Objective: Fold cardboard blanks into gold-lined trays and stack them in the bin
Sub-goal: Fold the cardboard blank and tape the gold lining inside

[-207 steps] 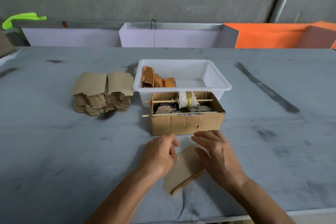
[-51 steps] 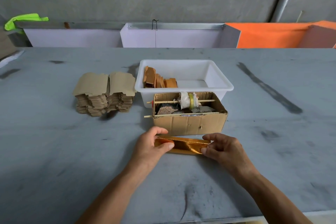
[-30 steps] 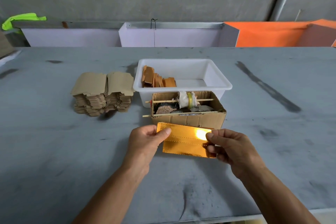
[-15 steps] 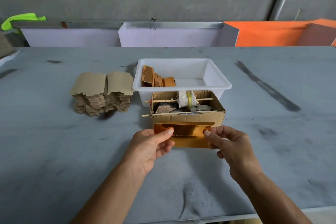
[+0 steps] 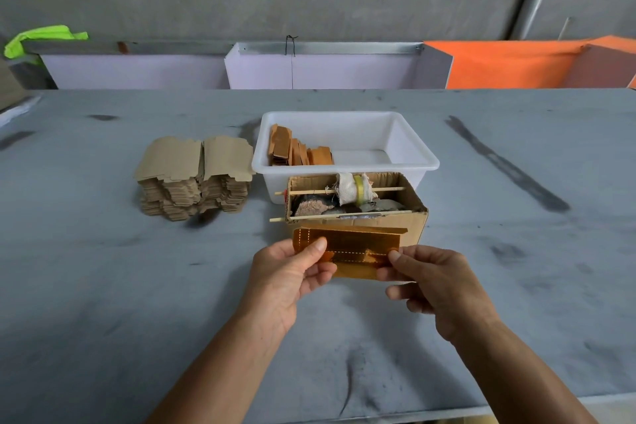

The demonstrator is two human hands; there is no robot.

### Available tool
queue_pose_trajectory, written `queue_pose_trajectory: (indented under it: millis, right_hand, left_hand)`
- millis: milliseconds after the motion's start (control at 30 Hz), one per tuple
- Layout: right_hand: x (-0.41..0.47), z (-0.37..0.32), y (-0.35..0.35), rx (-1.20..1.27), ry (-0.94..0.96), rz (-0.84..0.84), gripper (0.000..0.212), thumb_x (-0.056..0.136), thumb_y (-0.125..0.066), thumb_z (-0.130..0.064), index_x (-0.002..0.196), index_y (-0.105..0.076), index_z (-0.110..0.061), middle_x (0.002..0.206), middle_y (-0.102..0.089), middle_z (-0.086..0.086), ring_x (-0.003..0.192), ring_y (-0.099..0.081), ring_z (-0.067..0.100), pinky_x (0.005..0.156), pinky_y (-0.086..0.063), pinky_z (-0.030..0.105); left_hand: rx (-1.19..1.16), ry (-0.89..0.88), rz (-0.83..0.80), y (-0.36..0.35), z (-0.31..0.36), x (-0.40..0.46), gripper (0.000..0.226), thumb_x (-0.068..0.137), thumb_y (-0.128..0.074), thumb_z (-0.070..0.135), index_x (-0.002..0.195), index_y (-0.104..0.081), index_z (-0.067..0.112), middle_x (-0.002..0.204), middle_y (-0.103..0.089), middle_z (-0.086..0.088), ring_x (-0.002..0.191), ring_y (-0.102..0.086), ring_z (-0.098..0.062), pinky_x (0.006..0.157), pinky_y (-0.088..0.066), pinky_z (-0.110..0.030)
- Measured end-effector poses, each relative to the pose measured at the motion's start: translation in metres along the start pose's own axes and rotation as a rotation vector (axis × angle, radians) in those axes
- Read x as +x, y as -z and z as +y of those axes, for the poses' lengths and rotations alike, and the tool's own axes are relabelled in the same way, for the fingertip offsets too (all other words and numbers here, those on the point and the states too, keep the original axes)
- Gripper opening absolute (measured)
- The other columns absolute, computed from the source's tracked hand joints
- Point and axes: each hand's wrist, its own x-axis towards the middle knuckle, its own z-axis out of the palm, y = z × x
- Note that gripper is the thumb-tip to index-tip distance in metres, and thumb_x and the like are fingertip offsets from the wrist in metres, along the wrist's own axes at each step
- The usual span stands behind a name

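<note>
A cardboard blank (image 5: pixel 351 249) with its gold lining facing me is held in the air just in front of the brown box. My left hand (image 5: pixel 287 272) pinches its left end, thumb on the gold face. My right hand (image 5: pixel 435 280) pinches its right end. The blank's top strip is bent over and dashed crease lines show on the lining. A stack of flat brown blanks (image 5: pixel 194 177) sits on the table at the left. The white plastic bin (image 5: pixel 409 144) behind the box holds several folded trays (image 5: pixel 299 151) standing at its left side.
An open cardboard box (image 5: pixel 414 220) with sticks across its top, a cloth roll and stones inside stands between my hands and the bin. The grey table (image 5: pixel 103 286) has dark smears. White and orange boards (image 5: pixel 509 65) line the far edge.
The blank was turned from brown side up on the table to gold side facing me and lifted in front of the box. Over the last second its top strip has been bent over.
</note>
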Motion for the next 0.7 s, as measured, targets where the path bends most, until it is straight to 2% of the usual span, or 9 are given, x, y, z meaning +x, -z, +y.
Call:
queue_pose_trajectory:
  millis: [67,167,267,333,467,700]
  right_hand:
    - [0.0007,0.0004,0.0005,0.012,-0.005,0.001,0.012,0.09,-0.059,-0.013,0.09,-0.066,-0.003,0.07,-0.072,0.01,0.044,-0.061,0.015,0.041,-0.039,0.02]
    - [0.002,0.0016,0.0017,0.069,-0.024,-0.022,0.012,0.091,-0.058,-0.015,0.088,-0.064,-0.005,0.073,-0.073,0.011,0.049,-0.063,0.015,0.042,-0.042,0.021]
    - [0.002,0.0036,0.0024,0.131,-0.061,-0.079,0.011,0.091,-0.057,-0.014,0.087,-0.063,-0.006,0.075,-0.072,0.013,0.052,-0.065,0.016,0.041,-0.044,0.022]
    - [0.0025,0.005,0.0033,0.135,-0.064,-0.086,0.012,0.091,-0.057,-0.014,0.088,-0.063,-0.005,0.076,-0.072,0.014,0.053,-0.065,0.016,0.041,-0.045,0.022]
    - [0.0031,0.0051,0.0043,0.112,-0.069,-0.071,0.013,0.09,-0.058,-0.013,0.091,-0.064,-0.001,0.076,-0.073,0.013,0.053,-0.066,0.015,0.042,-0.046,0.022]
    - [0.0035,0.0059,0.0029,0.119,-0.07,-0.041,0.013,0.088,-0.061,-0.013,0.086,-0.066,-0.001,0.072,-0.072,0.012,0.051,-0.064,0.013,0.043,-0.046,0.022]
  left_hand:
    - [0.04,-0.003,-0.003,-0.0002,-0.0011,-0.0009,0.004,0.079,-0.069,0.001,0.082,-0.066,0.001,0.063,-0.07,-0.008,0.05,-0.066,-0.016,0.045,-0.052,-0.02]
    - [0.083,0.041,0.036,-0.0016,-0.0043,-0.0016,0.014,0.077,-0.072,0.002,0.071,-0.061,0.009,0.056,-0.065,-0.001,0.049,-0.06,-0.014,0.042,-0.05,-0.021]
    - [0.175,0.049,0.104,-0.0003,-0.0061,-0.0001,0.012,0.078,-0.074,0.013,0.076,-0.063,0.014,0.067,-0.059,0.001,0.06,-0.05,-0.013,0.043,-0.048,-0.022]
    - [0.208,0.075,0.066,0.0017,-0.0044,-0.0001,0.01,0.079,-0.073,0.016,0.08,-0.064,0.013,0.069,-0.058,-0.001,0.056,-0.05,-0.012,0.043,-0.047,-0.02]
    - [0.181,0.133,-0.073,0.0035,0.0001,-0.0029,0.01,0.082,-0.069,0.017,0.081,-0.063,0.01,0.055,-0.062,-0.001,0.04,-0.053,-0.01,0.039,-0.045,-0.019]
    - [0.121,0.117,-0.093,0.0006,-0.0034,0.0019,0.008,0.079,-0.071,0.009,0.078,-0.064,0.005,0.061,-0.068,-0.008,0.045,-0.058,-0.01,0.044,-0.049,-0.019]
